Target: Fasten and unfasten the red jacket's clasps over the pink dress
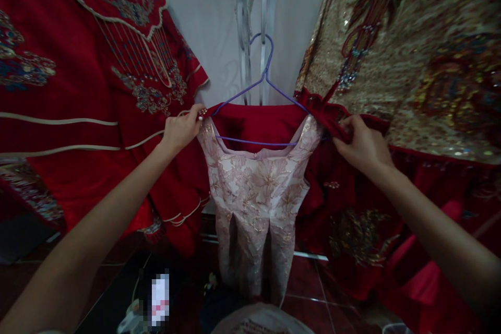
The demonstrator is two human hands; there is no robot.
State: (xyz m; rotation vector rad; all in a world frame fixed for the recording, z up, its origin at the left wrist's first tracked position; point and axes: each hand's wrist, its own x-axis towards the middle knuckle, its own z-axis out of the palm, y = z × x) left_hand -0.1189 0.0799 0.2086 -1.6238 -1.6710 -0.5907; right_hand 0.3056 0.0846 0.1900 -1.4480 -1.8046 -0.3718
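Head view:

1. Dress [256,180], one, pale pink with floral pattern and a metallic glint. Hangs upright at the middle of the scene, between the two hands, its straps over a hanger; lower part falls in long folds.
2. Hanger [256,82], one, purple. Hook up at the far metal uprights [242,26]; its lower bar crosses the dress's neckline opening.
3. Red cloth [250,117], lying behind the dress's neckline and reaching out to both sides of the hanger. Whether it is all one piece, I cannot tell.
4. Left hand [182,128], bare, at the left strap. Thumb and fingers pressed together, pinching the edge of the red cloth beside a small beaded ornament [202,113].
5. Right hand [362,143], bare, just right of the right strap. Thumb and forefinger pinching a gathered fold of the red cloth; the other fingers curled.
6. Red embroidered garment [105,83], left side, with pale piping and hanging bead strings.
7. Gold sequined garment [403,75], right side, over dark red fabric with gold embroidery [362,237].
8. Wall [203,15], pale, far side.
9. Floor [307,284], dark red tile, below the dress.
10. Pale bag [262,321], near edge, lettering too blurred to read.
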